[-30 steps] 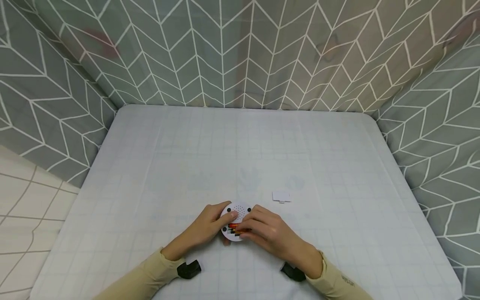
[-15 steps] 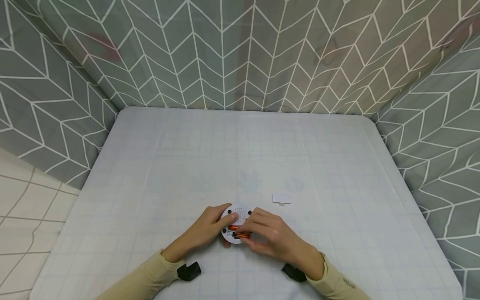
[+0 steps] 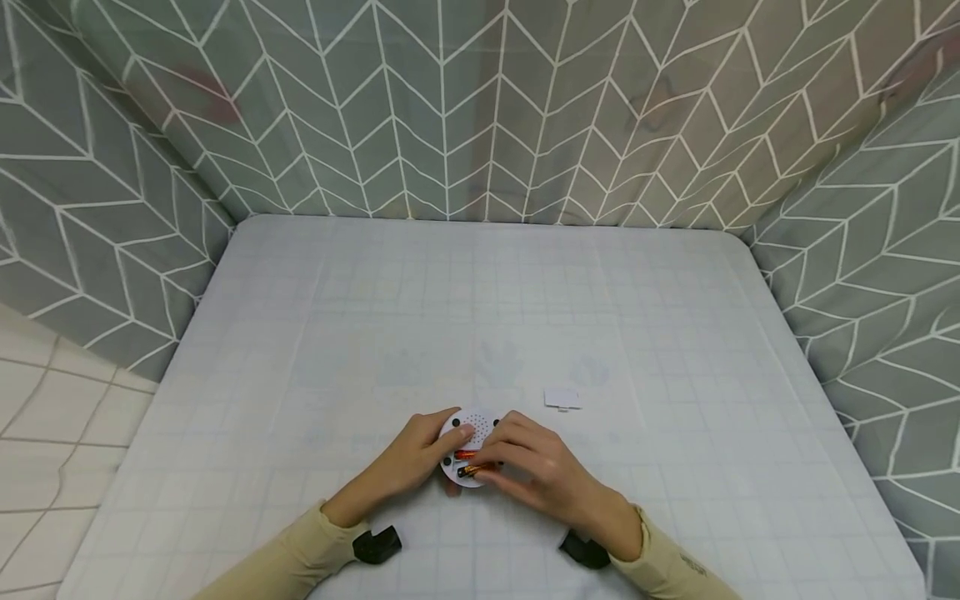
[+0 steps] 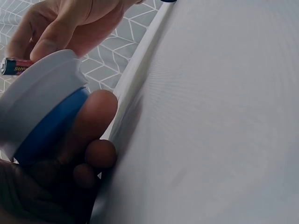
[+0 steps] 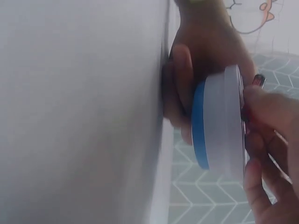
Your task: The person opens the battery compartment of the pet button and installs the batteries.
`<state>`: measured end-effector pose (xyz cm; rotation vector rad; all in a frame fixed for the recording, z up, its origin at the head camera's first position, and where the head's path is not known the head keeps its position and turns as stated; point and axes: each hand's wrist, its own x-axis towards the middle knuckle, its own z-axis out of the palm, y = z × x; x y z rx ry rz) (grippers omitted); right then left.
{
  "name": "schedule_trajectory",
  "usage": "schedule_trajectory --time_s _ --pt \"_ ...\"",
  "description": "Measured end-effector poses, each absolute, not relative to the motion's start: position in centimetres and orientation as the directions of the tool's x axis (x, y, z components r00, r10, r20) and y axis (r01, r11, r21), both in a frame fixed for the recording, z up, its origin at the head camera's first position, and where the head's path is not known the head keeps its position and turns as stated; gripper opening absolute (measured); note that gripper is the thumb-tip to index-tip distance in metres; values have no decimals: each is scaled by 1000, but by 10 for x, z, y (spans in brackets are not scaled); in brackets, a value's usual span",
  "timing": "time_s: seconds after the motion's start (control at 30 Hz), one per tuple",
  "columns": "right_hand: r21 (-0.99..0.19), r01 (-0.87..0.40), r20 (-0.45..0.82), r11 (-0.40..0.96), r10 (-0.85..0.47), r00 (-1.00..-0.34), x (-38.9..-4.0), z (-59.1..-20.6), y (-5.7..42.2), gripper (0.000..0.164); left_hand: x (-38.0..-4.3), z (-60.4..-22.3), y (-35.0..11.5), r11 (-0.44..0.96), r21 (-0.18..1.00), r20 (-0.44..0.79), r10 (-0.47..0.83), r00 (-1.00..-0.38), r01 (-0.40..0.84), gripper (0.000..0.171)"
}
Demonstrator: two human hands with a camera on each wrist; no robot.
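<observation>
A round white device [image 3: 474,418] with a blue underside [image 5: 199,126] is held in my left hand [image 3: 408,454]. The thumb lies across its dotted speaker holes, and the other fingers curl beneath it. Its battery compartment faces up, with one orange battery [image 3: 465,455] lying in it. My right hand [image 3: 540,467] pinches a second battery [image 4: 16,66] between thumb and fingers at the compartment's near side. That battery's free end sticks out past the fingertips, above the device's face in the left wrist view. The right fingers hide part of the compartment.
A small white battery cover [image 3: 562,398] with a tab lies on the table, beyond and right of the device. The pale gridded cloth covers the table [image 3: 465,292]. Patterned grey curtains [image 3: 480,108] stand along its back and sides.
The battery pinched in my right hand has come up out of its slot and turned to a slant, its dark end now pointing left. My left hand keeps the device nearly still.
</observation>
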<state>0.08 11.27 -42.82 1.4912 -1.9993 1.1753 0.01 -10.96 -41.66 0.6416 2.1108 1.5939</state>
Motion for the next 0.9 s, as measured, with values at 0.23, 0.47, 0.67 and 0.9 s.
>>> schedule_trajectory --time_s 0.23,0.47,0.67,0.9 --pt "-391 -915 723 102 -581 -374 -1 -429 108 25 -4 -446 -111 236 964 -42 581 -813 119 19" --pt "-370 -923 734 107 -575 -361 2 -432 108 25 -3 -452 -113 210 967 -14 604 -797 142 20" --pt "-363 -927 744 95 -569 -349 2 -432 107 24 -3 -450 -113 196 970 -6 610 -792 144 21" --pt "-337 -937 740 95 -588 -326 3 -430 107 27 -2 -451 -113 192 972 -11 619 -785 137 23"
